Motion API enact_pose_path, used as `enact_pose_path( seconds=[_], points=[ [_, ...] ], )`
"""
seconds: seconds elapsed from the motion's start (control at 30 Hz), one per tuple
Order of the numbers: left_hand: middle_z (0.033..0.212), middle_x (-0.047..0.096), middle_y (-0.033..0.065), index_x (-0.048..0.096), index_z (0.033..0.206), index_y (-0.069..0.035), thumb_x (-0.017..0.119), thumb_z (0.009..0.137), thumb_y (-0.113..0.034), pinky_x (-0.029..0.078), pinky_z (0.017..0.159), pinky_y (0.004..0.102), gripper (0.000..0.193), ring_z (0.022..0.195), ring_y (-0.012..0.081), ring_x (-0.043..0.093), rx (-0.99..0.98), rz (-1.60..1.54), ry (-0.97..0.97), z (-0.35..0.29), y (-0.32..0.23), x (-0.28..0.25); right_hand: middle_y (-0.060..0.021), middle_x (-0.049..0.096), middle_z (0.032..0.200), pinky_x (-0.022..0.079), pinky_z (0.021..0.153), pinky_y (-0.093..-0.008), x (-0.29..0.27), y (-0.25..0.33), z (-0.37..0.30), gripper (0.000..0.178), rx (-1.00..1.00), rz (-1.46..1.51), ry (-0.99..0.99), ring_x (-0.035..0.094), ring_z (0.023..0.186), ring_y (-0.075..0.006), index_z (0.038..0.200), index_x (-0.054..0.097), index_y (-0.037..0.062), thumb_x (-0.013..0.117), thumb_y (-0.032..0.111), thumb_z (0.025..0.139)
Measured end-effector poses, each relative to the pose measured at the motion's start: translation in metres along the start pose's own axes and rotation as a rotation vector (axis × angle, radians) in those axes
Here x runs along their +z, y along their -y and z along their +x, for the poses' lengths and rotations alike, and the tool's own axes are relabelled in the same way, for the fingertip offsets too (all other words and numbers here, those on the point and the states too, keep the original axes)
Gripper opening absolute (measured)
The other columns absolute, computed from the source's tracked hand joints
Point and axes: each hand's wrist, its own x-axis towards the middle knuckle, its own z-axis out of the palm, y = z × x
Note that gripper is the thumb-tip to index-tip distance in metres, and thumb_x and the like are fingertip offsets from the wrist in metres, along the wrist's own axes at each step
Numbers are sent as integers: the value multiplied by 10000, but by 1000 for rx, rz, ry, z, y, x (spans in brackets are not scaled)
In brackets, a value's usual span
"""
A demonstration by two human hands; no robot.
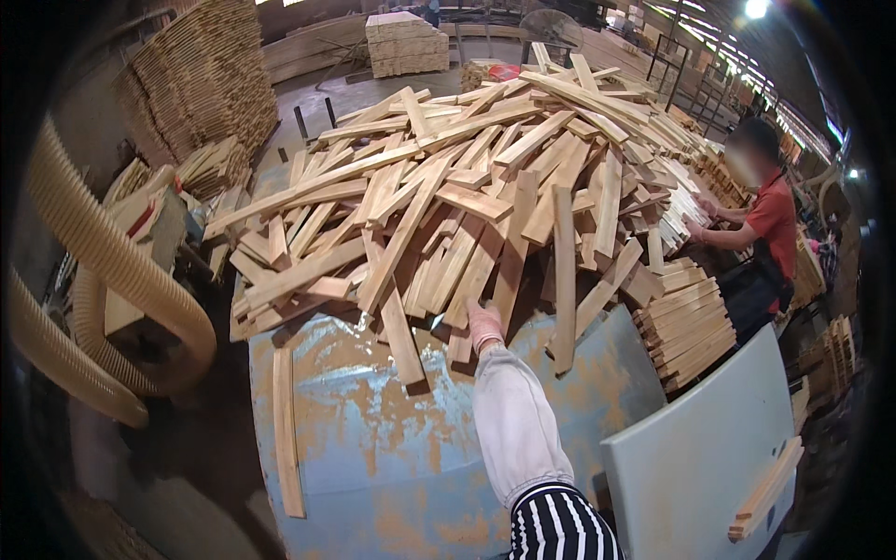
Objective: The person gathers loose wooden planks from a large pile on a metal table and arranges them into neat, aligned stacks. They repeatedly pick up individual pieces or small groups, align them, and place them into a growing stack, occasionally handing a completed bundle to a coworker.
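- Wooden boards (448, 191) are heaped in a loose, crisscrossed pile over the far part of a blue, worn tabletop (392, 481).
- At the near edge of the pile, the lower end of one board (473, 286) is met by the right hand (485, 325); the fingers are partly hidden, so whether it is grasped cannot be told.
- The forearm is covered by a white sleeve (519, 425) and, lower down, striped fabric (565, 528).
- A lone board (288, 434) is laid lengthwise along the left side.
- To the right, beside a neat stack (689, 327), a person in red (773, 224) is seen with both hands at pale sticks (676, 222).
- Nearer, wood strips (765, 489) are rested against a pale blue panel (686, 448).
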Motion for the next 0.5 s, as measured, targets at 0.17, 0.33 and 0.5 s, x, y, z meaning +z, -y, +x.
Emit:
enact_pose_path(
  seconds=[0.17,0.33,0.5],
  points=[
    [1142,735,163,708,1186,-105,574,984,-309,550,939,505,317,1101,392,686,9,54,13,26,-38,-15,-190,749,1132,552,903,-403,53,6,6,559,-36,417,9,716,1005,-304,1169,696,-95,758,384,887],
    [1139,736,163,708,1192,-106,572,986,-304,550,939,505,316,1098,392,687,40,70,68,44,-53,-2,-186,775,1104,570,902,-405,16,-57,-55,624,45,230,117,740,1027,-304,1214,703,-38,807,461,854],
    [1137,736,164,707,1197,-107,570,988,-298,550,939,505,314,1095,393,688,91,42,95,57,-60,16,-278,678,1329,485,1083,-476,-66,-142,-207,707,73,-310,420,641,1259,-403,1400,615,-17,714,495,921]
  ],
)
